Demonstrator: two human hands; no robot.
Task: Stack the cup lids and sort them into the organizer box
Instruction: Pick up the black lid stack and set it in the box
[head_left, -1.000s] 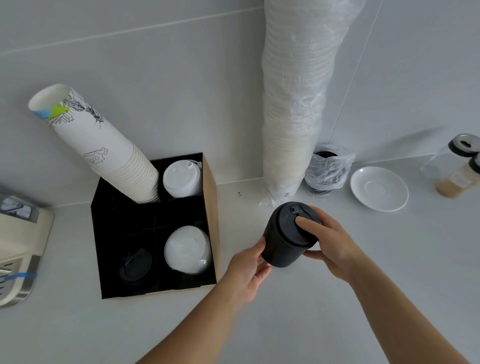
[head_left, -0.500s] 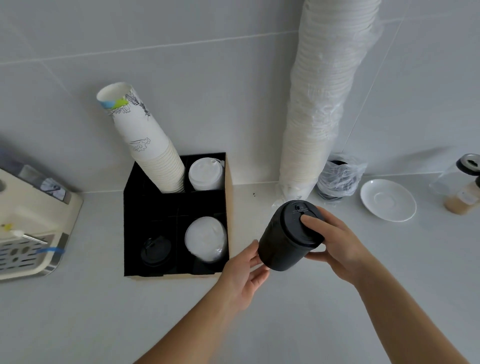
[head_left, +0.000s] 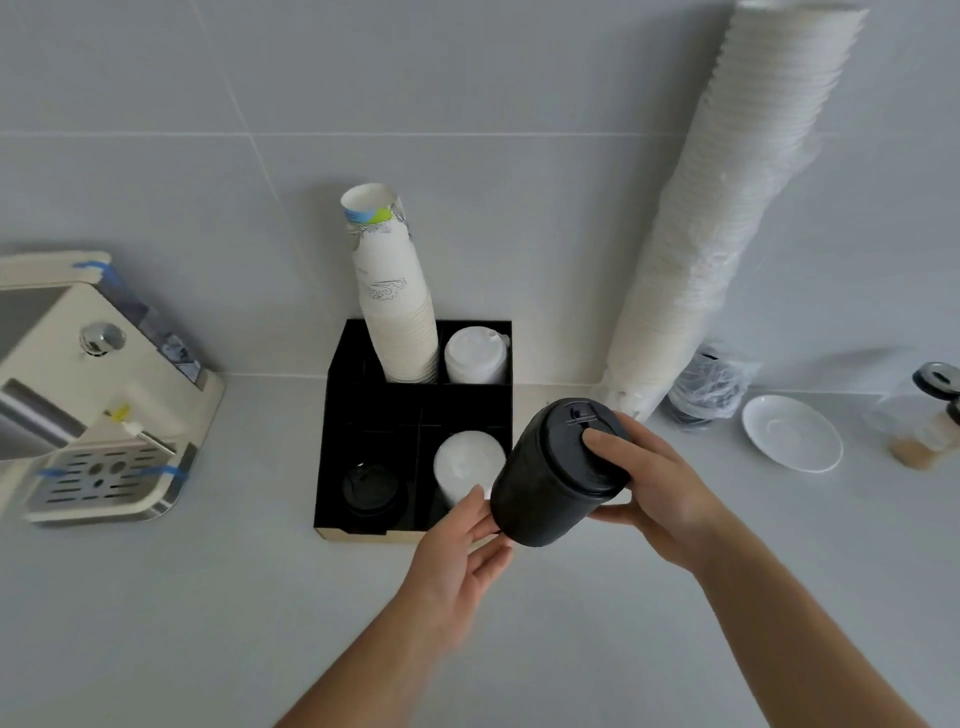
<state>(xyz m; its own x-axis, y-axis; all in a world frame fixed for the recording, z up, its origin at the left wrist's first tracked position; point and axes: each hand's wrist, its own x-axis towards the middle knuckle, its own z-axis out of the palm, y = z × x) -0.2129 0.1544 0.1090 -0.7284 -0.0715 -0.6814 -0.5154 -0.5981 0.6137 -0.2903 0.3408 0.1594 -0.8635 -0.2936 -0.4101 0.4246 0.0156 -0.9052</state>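
Note:
A tall stack of black cup lids hangs tilted in the air just right of the black organizer box. My right hand grips its top, a finger pressed on the uppermost lid. My left hand supports the stack's lower end with its fingertips. The box has four compartments: paper cups at back left, white lids at back right, more white lids at front right, a few black lids at front left.
A cream coffee machine stands at the left. A long wrapped sleeve of white cups leans on the wall at the right, with a bagged dark item, a white saucer and two jars beyond.
Both hands have carried the black lid stack leftward, closer to the box's right side. The camera view has swung to the left, bringing the coffee machine into view.

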